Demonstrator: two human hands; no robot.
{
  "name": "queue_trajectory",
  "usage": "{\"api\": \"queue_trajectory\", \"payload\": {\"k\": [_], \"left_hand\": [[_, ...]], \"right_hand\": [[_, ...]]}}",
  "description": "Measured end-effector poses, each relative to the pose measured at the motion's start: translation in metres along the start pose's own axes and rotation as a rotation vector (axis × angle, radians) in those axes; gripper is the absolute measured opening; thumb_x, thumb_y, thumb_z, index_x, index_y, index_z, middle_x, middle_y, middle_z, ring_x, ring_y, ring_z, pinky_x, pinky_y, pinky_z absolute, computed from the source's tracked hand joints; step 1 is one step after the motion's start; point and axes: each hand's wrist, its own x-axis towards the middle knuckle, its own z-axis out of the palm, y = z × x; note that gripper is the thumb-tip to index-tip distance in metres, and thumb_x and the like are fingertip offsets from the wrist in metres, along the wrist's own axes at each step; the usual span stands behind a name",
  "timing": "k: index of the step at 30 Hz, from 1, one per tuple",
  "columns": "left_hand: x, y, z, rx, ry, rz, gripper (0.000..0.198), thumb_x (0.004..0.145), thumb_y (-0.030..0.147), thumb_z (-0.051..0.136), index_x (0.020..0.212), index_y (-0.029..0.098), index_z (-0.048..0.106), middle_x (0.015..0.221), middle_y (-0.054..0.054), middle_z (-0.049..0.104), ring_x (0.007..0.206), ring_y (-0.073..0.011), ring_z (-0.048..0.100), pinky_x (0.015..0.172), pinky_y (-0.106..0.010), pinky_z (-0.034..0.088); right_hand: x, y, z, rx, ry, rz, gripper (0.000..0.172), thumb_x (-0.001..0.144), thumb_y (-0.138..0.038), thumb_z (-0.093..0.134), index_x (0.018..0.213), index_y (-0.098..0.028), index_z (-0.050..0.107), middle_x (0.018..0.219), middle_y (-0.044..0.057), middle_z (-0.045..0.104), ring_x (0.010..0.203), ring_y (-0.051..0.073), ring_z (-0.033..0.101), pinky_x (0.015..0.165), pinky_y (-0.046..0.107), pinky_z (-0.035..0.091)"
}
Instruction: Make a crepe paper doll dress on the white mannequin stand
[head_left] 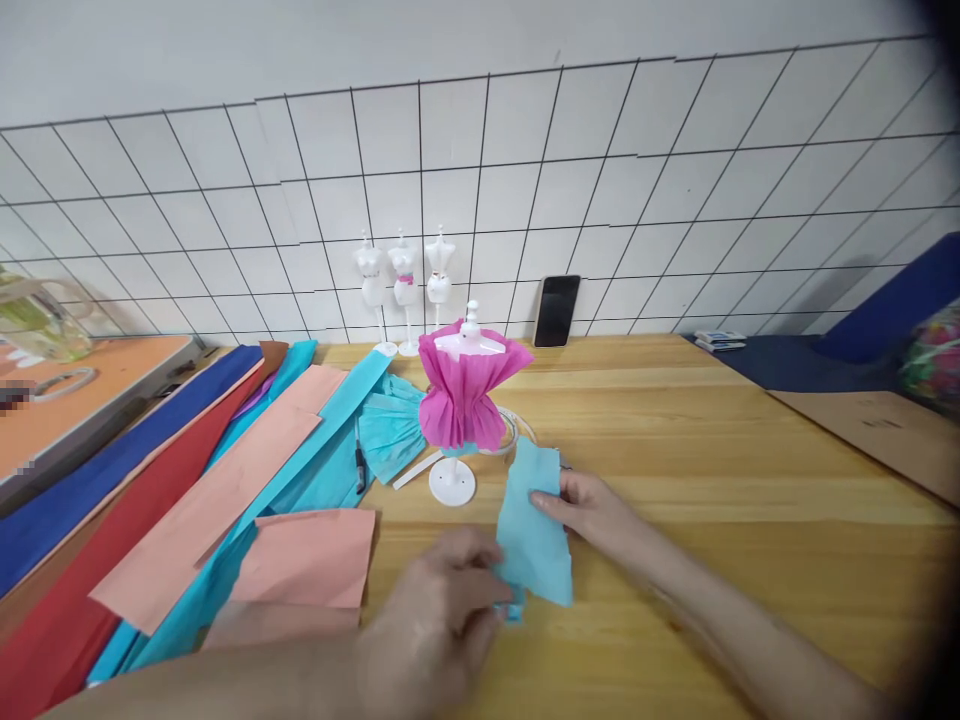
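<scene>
A piece of light blue crepe paper (536, 530) is held up over the table by my right hand (589, 505), thumb in front and fingers behind. A small dark bit shows behind the paper by those fingers; I cannot make out what it is. My left hand (450, 605), smeared by motion, is closed at the paper's lower left, with a small blue paper scrap (514, 606) at its fingertips. Just beyond both hands stands a white mini mannequin (453, 482), upright on its round base, wrapped in a gathered pink crepe paper dress (466, 400).
Coloured crepe paper strips (217, 480) and a pink sheet (315, 555) cover the left side. A black pen (360, 468) and pleated blue paper (390, 425) lie near the mannequin. Behind are three bare-shouldered mini mannequins (405, 270) and a phone (557, 311). Brown cardboard (877, 425) lies right.
</scene>
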Motion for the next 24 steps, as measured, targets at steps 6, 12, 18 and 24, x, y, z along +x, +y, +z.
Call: {"api": "queue_trajectory", "payload": {"k": [6, 12, 18, 24], "left_hand": [[-0.003, -0.035, -0.03, -0.392, 0.097, -0.673, 0.023, 0.077, 0.036, 0.053, 0.067, 0.015, 0.055, 0.047, 0.005, 0.044, 0.039, -0.0068, 0.038, 0.039, -0.019, 0.029], [0.011, -0.055, -0.041, -0.228, 0.119, -0.733, 0.016, 0.072, 0.032, 0.052, 0.069, 0.016, 0.054, 0.054, 0.003, 0.051, 0.042, -0.0086, 0.043, 0.04, -0.02, 0.029], [0.014, -0.055, -0.068, 0.252, 0.02, -0.476, 0.016, 0.074, 0.021, 0.047, 0.065, 0.016, 0.061, 0.062, 0.0, 0.057, 0.059, -0.0124, 0.046, 0.054, -0.023, 0.03], [0.016, -0.063, -0.082, 0.238, -0.11, -0.409, 0.018, 0.076, 0.019, 0.048, 0.079, 0.017, 0.066, 0.068, 0.0, 0.061, 0.063, -0.013, 0.05, 0.057, -0.022, 0.035]], "right_hand": [[0.001, 0.007, 0.005, 0.137, 0.017, 0.013, 0.038, 0.068, -0.055, 0.061, 0.067, -0.017, 0.059, 0.055, 0.001, 0.061, 0.045, 0.014, 0.054, 0.042, 0.025, 0.042], [0.006, -0.005, 0.014, 0.11, -0.197, -0.33, 0.03, 0.077, -0.044, 0.06, 0.089, -0.018, 0.07, 0.112, 0.011, 0.065, 0.104, 0.027, 0.059, 0.085, 0.041, 0.048], [0.013, -0.023, 0.023, -0.288, -0.181, -0.525, 0.015, 0.074, -0.013, 0.058, 0.079, -0.018, 0.072, 0.139, 0.01, 0.045, 0.127, 0.03, 0.04, 0.101, 0.044, 0.034], [0.004, -0.014, 0.016, -0.044, -0.206, -0.287, 0.021, 0.061, -0.014, 0.051, 0.072, -0.018, 0.068, 0.11, 0.008, 0.066, 0.095, 0.028, 0.062, 0.074, 0.035, 0.051]]}}
